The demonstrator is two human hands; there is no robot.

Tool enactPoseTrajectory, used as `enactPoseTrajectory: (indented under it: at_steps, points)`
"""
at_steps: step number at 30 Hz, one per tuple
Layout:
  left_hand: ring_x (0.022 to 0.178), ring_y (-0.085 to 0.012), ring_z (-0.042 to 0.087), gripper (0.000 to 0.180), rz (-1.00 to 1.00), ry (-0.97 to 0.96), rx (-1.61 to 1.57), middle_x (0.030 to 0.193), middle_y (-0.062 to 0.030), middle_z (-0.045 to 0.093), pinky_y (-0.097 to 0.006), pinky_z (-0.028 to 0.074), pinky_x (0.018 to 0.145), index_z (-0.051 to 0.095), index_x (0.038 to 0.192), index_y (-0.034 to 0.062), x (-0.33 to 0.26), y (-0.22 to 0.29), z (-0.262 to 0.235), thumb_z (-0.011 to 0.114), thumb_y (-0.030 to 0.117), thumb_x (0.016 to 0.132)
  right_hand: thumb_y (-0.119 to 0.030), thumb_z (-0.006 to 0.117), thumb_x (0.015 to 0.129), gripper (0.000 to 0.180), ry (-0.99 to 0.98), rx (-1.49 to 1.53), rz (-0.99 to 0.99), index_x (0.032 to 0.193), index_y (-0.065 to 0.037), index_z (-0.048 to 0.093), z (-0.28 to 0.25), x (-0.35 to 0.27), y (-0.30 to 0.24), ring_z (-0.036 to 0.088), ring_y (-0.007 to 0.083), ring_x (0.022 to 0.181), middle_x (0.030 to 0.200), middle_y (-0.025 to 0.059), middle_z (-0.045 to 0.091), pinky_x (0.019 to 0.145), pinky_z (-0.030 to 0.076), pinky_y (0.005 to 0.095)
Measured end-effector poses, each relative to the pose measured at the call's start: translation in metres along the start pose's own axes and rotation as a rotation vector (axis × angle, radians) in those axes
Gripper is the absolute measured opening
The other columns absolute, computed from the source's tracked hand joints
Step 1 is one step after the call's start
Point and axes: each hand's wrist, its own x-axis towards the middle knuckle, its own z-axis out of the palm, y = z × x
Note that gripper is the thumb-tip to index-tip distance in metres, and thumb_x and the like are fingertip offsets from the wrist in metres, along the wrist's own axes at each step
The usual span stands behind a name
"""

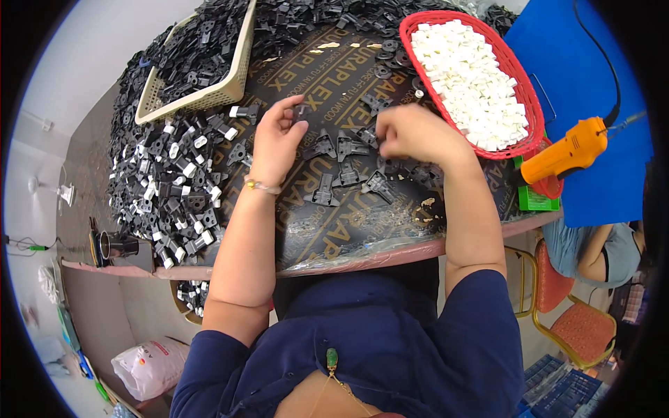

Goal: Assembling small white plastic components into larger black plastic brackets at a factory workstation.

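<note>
My left hand (277,139) hovers over the dark board (362,223), fingers curled around a small black plastic part near its fingertips. My right hand (411,131) is bent down over a row of black plastic clips (346,148), its fingers pinched together; what they hold is hidden. Several more black clips (324,189) lie in a loose group between the two hands. A red oval basket (519,73) full of small white plastic pieces (474,76) stands just right of my right hand.
A heap of black parts fitted with white pieces (174,181) lies left. A beige basket (237,76) of black parts stands far left. An orange glue gun (568,150) rests right on a blue mat (592,70). Another person (596,251) sits at the right by a red chair (571,306).
</note>
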Motion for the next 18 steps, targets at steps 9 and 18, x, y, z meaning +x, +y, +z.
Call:
enactPoseTrajectory:
  at_steps: [9, 18]
  points:
    - [0.106, -0.0260, 0.067, 0.037, -0.207, -0.072, -0.703, 0.114, -0.0153, 0.066, -0.036, 0.056, 0.091, 0.054, 0.130, 0.0034, -0.004, 0.010, 0.012, 0.064, 0.005, 0.095, -0.012, 0.067, 0.087, 0.022, 0.579, -0.497, 0.630, 0.105, 0.000, 0.067, -0.048, -0.022, 0.110, 0.067, 0.0376, 0.101, 0.102, 0.0242, 0.070, 0.087, 0.051, 0.0430]
    - [0.107, -0.0237, 0.068, 0.031, -0.234, -0.126, -0.887, 0.114, -0.0140, 0.068, -0.036, 0.057, 0.090, 0.053, 0.131, 0.0041, -0.008, 0.016, 0.007, 0.056, 0.012, 0.101, -0.005, 0.061, 0.081, 0.019, 0.535, -0.365, 0.530, 0.097, -0.006, 0.071, -0.049, -0.018, 0.117, 0.067, 0.0385, 0.095, 0.098, 0.0216, 0.071, 0.085, 0.052, 0.0465]
